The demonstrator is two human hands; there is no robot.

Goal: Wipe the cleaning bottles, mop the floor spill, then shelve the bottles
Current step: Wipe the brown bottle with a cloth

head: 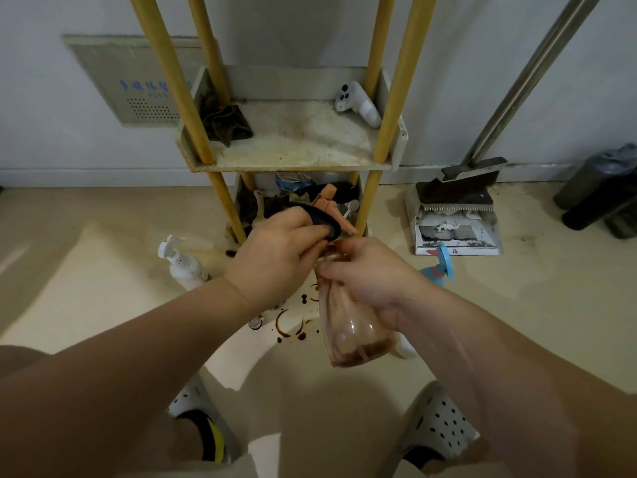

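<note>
Right hand [365, 274] gripping spray bottle [351, 326], left hand [275, 257] wiping nozzle

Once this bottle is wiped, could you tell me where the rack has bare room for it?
The upper shelf is bare across its middle and front, between the dark rag at back left and the white spray head at back right. The lower shelf is crowded with rags and clutter. The floor in front carries the brown spill.
</note>
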